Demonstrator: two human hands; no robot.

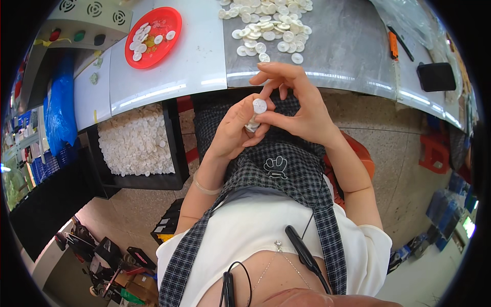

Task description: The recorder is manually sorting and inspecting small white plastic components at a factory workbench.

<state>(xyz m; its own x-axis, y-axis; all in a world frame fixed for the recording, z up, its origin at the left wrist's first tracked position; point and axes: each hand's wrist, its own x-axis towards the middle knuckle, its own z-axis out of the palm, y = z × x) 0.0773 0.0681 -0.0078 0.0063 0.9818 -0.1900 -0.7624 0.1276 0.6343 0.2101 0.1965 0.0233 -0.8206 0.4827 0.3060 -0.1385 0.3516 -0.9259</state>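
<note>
Several small round white plastic discs are in my left hand (pixel 231 128), the fingers curled round them. One disc (pixel 260 106) shows its face at the fingertips, and the edges of others (pixel 251 126) show below it. My right hand (pixel 303 105) meets my left from the right. Its thumb lies at the lower edge of the upper disc and a bent finger reaches its upper side, while the other fingers arch above. Part of the grip is hidden behind the fingers. Beyond my hands, a loose pile of white discs (pixel 269 36) lies on the grey tabletop (pixel 342 46).
A red plate (pixel 174 46) with some discs stands at the far left. A black bin (pixel 176 153) full of discs sits below the table edge. An orange-handled cutter (pixel 393 46) and a dark phone (pixel 436 77) lie on the right. A machine with buttons (pixel 82 23) stands far left.
</note>
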